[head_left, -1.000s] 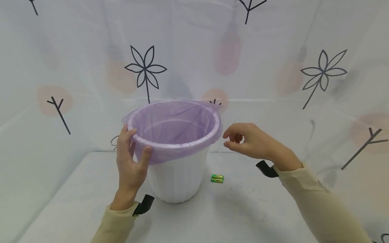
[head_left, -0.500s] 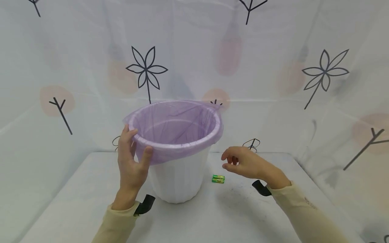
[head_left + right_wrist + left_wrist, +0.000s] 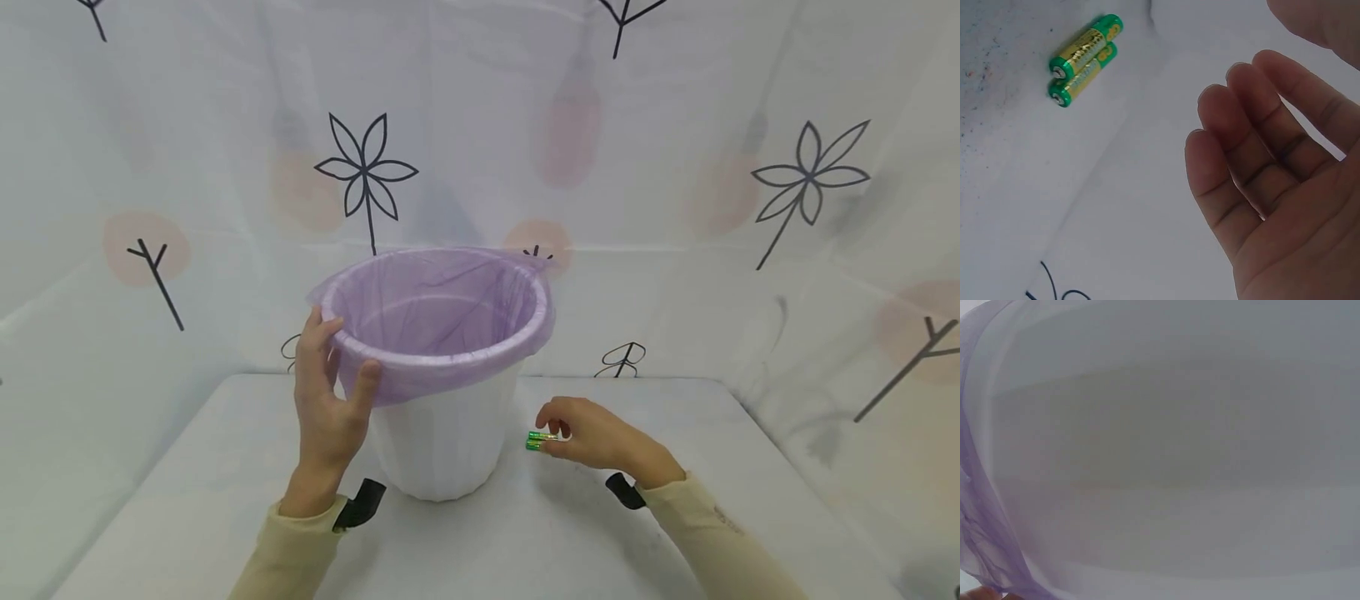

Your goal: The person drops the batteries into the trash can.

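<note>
A white plastic trash bin [image 3: 442, 446] stands on the table, a translucent purple bag [image 3: 420, 379] lining it and folded over its rim. My left hand [image 3: 326, 417] holds the bin's left side, fingertips over the rim and thumb on the bag's front. Pale bin wall [image 3: 1166, 425] fills the left wrist view. Two green-and-gold batteries [image 3: 1085, 56] lie side by side on the table, right of the bin. Over them hovers my right hand [image 3: 596, 437], fingers loosely bent and holding nothing; in the right wrist view the fingertips are apart from the batteries.
The white table [image 3: 225, 500] bears some faint dark specks near the right hand. A white curtain [image 3: 480, 125] printed with flowers and twigs hangs behind and at both sides.
My right hand has come down and leftward from beside the bin's rim to the batteries. The left hand has kept its place on the bin, which has not moved.
</note>
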A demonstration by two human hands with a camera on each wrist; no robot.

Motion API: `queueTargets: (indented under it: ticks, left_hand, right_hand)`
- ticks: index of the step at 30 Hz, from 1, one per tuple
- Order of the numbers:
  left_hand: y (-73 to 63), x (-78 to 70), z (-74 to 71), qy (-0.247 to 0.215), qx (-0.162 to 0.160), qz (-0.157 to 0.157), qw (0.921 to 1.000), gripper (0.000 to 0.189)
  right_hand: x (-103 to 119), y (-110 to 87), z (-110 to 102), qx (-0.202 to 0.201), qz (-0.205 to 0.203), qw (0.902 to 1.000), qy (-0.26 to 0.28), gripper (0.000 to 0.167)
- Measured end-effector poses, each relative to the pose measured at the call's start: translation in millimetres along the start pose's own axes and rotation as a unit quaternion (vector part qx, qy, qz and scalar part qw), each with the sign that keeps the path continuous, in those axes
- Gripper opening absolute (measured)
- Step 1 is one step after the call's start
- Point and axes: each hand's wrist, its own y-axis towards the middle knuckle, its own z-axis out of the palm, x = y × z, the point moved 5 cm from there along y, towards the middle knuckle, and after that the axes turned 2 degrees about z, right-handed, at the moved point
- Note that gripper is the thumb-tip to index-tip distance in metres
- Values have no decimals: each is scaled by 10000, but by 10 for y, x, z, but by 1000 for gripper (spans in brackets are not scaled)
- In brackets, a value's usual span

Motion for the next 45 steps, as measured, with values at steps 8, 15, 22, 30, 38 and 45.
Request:
queueTargets:
  ticks: [8,15,22,30,38,45]
  left_hand:
    - [5,12,-1,-41,-38,-23,10000,50]
    - [4,15,-3,-32,-11,-60,10000,52]
    - [10,7,-1,-29,-23,-26,10000,50]
    - [5,20,-3,9,23,-94,10000,53]
    - [2,14,4,43,24,-90,9999,53]
    - [8,-2,5,35,11,-80,10000,52]
  right_hand:
    - [-146,72,220,106,69,9996,-260,28]
    - [-241,110,345,90,284,9990,-331,30]
    - [-299,129,425,91,284,9985,-459,29]
    - [-334,153,492,125,344,9976,-585,25]
    - [-308,154,498,155,262,9973,-666,23]
    - [-310,142,533,357,332,9974,-528,21]
